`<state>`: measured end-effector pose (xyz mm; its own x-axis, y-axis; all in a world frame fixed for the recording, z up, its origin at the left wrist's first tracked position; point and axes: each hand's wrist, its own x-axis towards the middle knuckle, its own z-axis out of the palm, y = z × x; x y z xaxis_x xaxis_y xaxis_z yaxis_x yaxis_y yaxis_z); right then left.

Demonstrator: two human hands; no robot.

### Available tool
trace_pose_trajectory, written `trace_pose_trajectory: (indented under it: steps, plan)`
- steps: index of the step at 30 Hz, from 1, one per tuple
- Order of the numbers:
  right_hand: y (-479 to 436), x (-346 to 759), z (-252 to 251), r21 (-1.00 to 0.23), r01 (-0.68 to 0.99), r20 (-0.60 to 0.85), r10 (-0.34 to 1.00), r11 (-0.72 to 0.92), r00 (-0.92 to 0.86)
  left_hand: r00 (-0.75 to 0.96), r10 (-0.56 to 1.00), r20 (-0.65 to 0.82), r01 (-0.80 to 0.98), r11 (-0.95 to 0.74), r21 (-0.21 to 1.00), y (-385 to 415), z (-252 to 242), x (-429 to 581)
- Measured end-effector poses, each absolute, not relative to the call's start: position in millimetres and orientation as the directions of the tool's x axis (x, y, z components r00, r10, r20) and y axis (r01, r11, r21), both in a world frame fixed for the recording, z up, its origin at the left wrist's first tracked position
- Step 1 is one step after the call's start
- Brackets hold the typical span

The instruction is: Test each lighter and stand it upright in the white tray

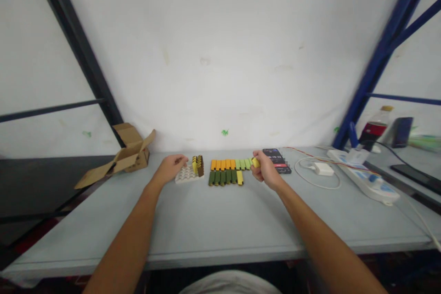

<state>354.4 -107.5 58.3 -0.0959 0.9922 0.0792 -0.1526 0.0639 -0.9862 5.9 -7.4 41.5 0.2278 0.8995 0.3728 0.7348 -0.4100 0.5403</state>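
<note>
My left hand (pixel 170 168) is closed, fingers bent, at the back left edge of a white holder tray (pixel 186 175) with a grid of holes. Yellow and dark brown battery-like pieces (pixel 198 166) stand upright in the tray's right side. My right hand (pixel 265 170) is closed around a small yellow battery-like piece (pixel 255 162), lifted over the table. Between the hands lie two rows: orange pieces (pixel 223 165) and light green pieces (pixel 243 164) at the back, dark green pieces (pixel 223 178) and one yellow piece (pixel 240 178) in front.
Behind my right hand lies a phone (pixel 278 156) with a timer showing. Further right are a white charger (pixel 324 168), its cable, a power strip (pixel 365 179) and a cola bottle (pixel 375 127). An open cardboard box (pixel 132 154) stands at the left, by the wall (pixel 223 64).
</note>
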Motion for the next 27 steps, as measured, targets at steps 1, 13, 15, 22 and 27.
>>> trace_pose_trajectory:
  steps: [1,13,15,22,27]
  plan:
    - [-106,354,57,-0.986,-0.164,0.037,0.993,0.017,-0.115,0.23,0.901,0.368,0.734,-0.409,0.542,-8,42,6]
    - [-112,346,52,-0.957,-0.139,0.255,0.967,0.255,0.018,0.235,0.903,0.361,0.739,-0.407,0.537,-9,44,9]
    - [-114,346,54,-0.952,-0.174,0.255,0.967,0.25,-0.01,0.228,0.903,0.364,0.737,-0.405,0.542,-9,43,8]
    - [-121,339,56,-0.958,-0.141,0.254,0.967,0.249,-0.02,0.27,0.898,0.346,0.737,-0.425,0.526,-8,39,10]
    - [-118,341,53,-0.948,-0.175,0.273,0.962,0.266,-0.015,0.274,0.894,0.353,0.733,-0.432,0.525,-8,40,10]
